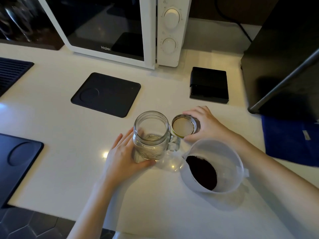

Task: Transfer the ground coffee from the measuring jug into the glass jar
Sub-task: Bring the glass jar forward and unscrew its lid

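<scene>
An open glass jar (151,133) with a side handle stands upright on the white counter; it looks empty. My left hand (123,155) wraps its left side and base. Just right of the jar my right hand (208,125) holds the jar's lid (183,125), tilted so its pale inside faces me. A translucent plastic measuring jug (222,152) stands near the front right, under my right forearm, with dark ground coffee (202,171) in its bottom and its spout toward the jar.
A white microwave (155,31) stands at the back. Black mats lie at centre (106,94) and at the left edge (17,161). A black scale (208,84) and a dark appliance (284,57) sit to the right, with a blue cloth (290,140) below.
</scene>
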`<control>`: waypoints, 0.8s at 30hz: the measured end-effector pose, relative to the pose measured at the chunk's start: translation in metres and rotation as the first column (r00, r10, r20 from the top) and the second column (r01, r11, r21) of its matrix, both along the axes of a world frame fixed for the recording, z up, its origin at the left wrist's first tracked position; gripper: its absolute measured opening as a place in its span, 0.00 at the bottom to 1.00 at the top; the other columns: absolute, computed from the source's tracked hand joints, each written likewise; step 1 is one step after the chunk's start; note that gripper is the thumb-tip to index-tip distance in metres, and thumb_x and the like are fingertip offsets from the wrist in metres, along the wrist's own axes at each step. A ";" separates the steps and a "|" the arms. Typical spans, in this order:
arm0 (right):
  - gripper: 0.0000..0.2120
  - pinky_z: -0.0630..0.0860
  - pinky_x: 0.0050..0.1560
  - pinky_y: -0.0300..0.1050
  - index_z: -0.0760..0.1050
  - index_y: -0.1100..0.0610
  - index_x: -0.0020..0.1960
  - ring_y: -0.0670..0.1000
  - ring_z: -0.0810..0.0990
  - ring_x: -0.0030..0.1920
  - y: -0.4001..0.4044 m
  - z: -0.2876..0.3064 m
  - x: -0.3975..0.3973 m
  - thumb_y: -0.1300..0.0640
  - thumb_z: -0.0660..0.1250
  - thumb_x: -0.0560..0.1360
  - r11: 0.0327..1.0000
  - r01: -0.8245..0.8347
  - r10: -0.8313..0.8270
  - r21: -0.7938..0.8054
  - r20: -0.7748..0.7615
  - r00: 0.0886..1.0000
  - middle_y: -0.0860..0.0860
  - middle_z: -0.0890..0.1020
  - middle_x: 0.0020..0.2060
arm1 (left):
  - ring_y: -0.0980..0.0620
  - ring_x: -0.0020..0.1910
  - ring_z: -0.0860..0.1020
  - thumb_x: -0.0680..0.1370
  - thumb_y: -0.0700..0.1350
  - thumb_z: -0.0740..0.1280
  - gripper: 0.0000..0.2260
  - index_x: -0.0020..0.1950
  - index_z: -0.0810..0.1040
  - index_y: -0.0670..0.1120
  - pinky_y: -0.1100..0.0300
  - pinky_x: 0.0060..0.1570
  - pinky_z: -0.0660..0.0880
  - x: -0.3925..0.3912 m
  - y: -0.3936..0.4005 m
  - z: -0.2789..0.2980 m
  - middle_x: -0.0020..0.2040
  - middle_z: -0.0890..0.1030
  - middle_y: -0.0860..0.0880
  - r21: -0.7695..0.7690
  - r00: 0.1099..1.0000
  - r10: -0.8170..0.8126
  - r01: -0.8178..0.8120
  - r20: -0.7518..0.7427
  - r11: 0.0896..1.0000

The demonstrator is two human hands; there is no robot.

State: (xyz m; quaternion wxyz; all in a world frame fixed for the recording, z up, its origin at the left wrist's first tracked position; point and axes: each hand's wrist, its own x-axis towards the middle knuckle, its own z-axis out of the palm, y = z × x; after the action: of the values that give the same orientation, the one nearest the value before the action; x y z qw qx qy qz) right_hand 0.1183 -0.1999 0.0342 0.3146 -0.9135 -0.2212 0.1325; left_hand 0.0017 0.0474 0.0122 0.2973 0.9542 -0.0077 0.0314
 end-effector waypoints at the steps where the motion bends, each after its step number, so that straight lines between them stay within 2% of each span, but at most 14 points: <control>1: 0.44 0.58 0.65 0.40 0.66 0.54 0.67 0.46 0.59 0.64 0.000 0.003 0.001 0.44 0.77 0.54 1.000 -0.011 0.011 -0.021 -0.023 1.000 0.46 0.67 0.56 | 0.77 0.66 0.47 0.62 0.62 0.73 0.39 0.70 0.64 0.58 0.56 0.71 0.55 0.000 0.000 0.000 0.68 0.61 0.65 0.001 1.000 0.000 0.000 0.005 1.000; 3: 0.45 0.54 0.66 0.39 0.62 0.54 0.70 0.45 0.56 0.67 -0.001 0.012 0.005 0.50 0.80 0.59 0.997 -0.054 0.049 -0.063 -0.076 0.996 0.45 0.63 0.60 | 0.79 0.65 0.46 0.62 0.62 0.73 0.38 0.70 0.65 0.58 0.56 0.71 0.56 0.000 0.000 -0.001 0.68 0.62 0.65 -0.004 1.000 0.010 -0.010 0.009 1.000; 5: 0.40 0.53 0.65 0.38 0.63 0.52 0.70 0.46 0.57 0.70 0.002 0.026 0.011 0.51 0.78 0.62 0.994 -0.085 0.078 -0.066 -0.105 0.991 0.47 0.64 0.65 | 0.78 0.66 0.47 0.62 0.63 0.72 0.38 0.70 0.65 0.58 0.57 0.71 0.56 0.000 0.000 -0.001 0.69 0.61 0.66 0.004 1.000 0.005 -0.005 -0.002 1.000; 6: 0.34 0.56 0.66 0.38 0.66 0.52 0.68 0.47 0.61 0.69 0.006 0.035 0.015 0.52 0.76 0.65 0.995 -0.090 0.084 -0.043 -0.115 0.990 0.48 0.67 0.65 | 0.75 0.68 0.49 0.62 0.64 0.72 0.38 0.70 0.65 0.59 0.57 0.72 0.55 0.001 0.001 -0.001 0.69 0.61 0.66 0.015 1.000 -0.004 0.004 -0.010 1.000; 8: 0.20 0.65 0.65 0.42 0.73 0.52 0.62 0.47 0.72 0.61 0.017 0.055 0.020 0.55 0.70 0.72 0.996 -0.084 0.089 0.039 -0.174 0.981 0.48 0.76 0.59 | 0.67 0.72 0.54 0.62 0.65 0.70 0.38 0.70 0.64 0.59 0.56 0.73 0.54 0.001 0.002 -0.002 0.71 0.61 0.65 0.035 0.999 -0.022 0.023 -0.023 0.999; 10: 0.12 0.70 0.62 0.43 0.77 0.53 0.58 0.45 0.78 0.55 0.033 0.072 0.020 0.55 0.64 0.76 0.989 -0.104 0.130 0.109 -0.270 0.954 0.49 0.81 0.53 | 0.63 0.73 0.55 0.62 0.66 0.69 0.39 0.70 0.63 0.59 0.57 0.73 0.52 0.001 0.003 -0.003 0.72 0.62 0.63 0.038 0.999 -0.026 0.027 -0.030 0.999; 12: 0.12 0.70 0.60 0.41 0.77 0.54 0.58 0.43 0.78 0.54 0.052 0.082 0.017 0.54 0.59 0.79 0.979 -0.170 0.199 0.110 -0.352 0.915 0.48 0.82 0.52 | 0.62 0.73 0.56 0.63 0.66 0.68 0.39 0.71 0.62 0.58 0.58 0.73 0.51 0.001 0.002 -0.003 0.72 0.63 0.62 0.037 0.999 -0.028 0.029 -0.021 0.999; 15: 0.17 0.69 0.64 0.46 0.76 0.55 0.60 0.44 0.76 0.58 0.074 0.084 0.012 0.51 0.53 0.81 0.958 -0.251 0.288 0.141 -0.451 0.844 0.48 0.80 0.57 | 0.60 0.73 0.58 0.62 0.67 0.68 0.39 0.71 0.61 0.59 0.57 0.73 0.51 0.000 0.002 -0.002 0.72 0.63 0.62 0.026 0.999 -0.033 0.034 -0.009 0.999; 18: 0.21 0.67 0.66 0.45 0.74 0.57 0.62 0.45 0.74 0.61 0.084 0.082 0.010 0.48 0.49 0.81 0.943 -0.272 0.333 0.193 -0.517 0.789 0.51 0.78 0.61 | 0.56 0.71 0.62 0.61 0.69 0.67 0.40 0.71 0.62 0.58 0.50 0.72 0.57 0.000 0.001 0.000 0.71 0.66 0.60 -0.013 0.999 -0.045 0.045 -0.014 0.999; 21: 0.21 0.67 0.65 0.42 0.73 0.56 0.64 0.43 0.74 0.62 0.085 0.081 0.009 0.48 0.49 0.81 0.934 -0.281 0.356 0.219 -0.534 0.767 0.50 0.78 0.62 | 0.52 0.69 0.66 0.59 0.74 0.64 0.46 0.71 0.62 0.52 0.48 0.70 0.60 -0.005 -0.008 0.003 0.69 0.71 0.53 -0.143 1.000 0.002 -0.003 -0.009 0.990; 24: 0.21 0.67 0.64 0.39 0.73 0.56 0.64 0.42 0.74 0.61 0.086 0.082 0.007 0.48 0.49 0.81 0.935 -0.274 0.353 0.224 -0.538 0.765 0.49 0.77 0.62 | 0.54 0.64 0.71 0.56 0.70 0.70 0.50 0.72 0.62 0.47 0.54 0.62 0.69 -0.017 -0.030 0.011 0.65 0.74 0.50 -0.375 0.984 0.180 -0.168 -0.003 0.912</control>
State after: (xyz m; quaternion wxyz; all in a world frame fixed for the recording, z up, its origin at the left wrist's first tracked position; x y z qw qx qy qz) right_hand 0.1258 -0.1143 0.1160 0.3993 -0.7587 -0.2750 0.4352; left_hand -0.0149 0.0172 0.0233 0.4694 0.8764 0.0786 0.0734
